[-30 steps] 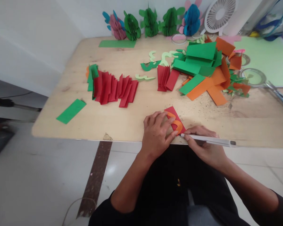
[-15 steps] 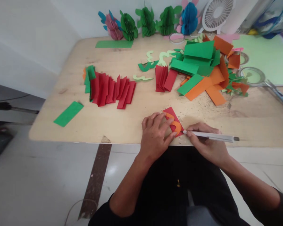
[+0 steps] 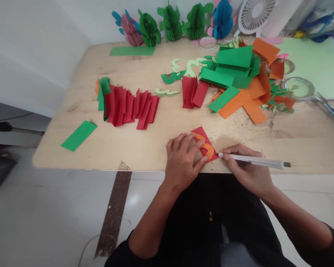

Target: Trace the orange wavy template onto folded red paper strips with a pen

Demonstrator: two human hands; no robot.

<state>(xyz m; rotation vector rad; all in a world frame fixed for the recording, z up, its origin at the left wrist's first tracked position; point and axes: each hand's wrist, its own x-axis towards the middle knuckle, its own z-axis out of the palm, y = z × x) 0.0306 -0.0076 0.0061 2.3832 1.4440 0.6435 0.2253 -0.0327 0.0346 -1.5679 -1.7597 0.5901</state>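
A small red paper piece (image 3: 202, 131) lies near the table's front edge, with a curvy orange paper cutout (image 3: 209, 150) on top of it. My left hand (image 3: 183, 157) presses both down with bent fingertips, covering part of the cutout. In my right hand (image 3: 246, 167) is a white pen (image 3: 263, 161), pinched between thumb and fingers. Its tip is at the right corner of the red piece, just beside the cutout.
Folded red papers (image 3: 128, 105) and a green strip (image 3: 79, 135) lie to the left. Green and orange papers (image 3: 233, 66) are heaped at the back right, near scissors (image 3: 330, 107) and tape rolls (image 3: 299, 89). Paper honeycomb figures (image 3: 171, 24) and a white fan (image 3: 256, 15) stand along the wall.
The pen and my right hand have shifted slightly to the right, the tip moving a little outward along the red paper's corner. My left hand stays on the papers.
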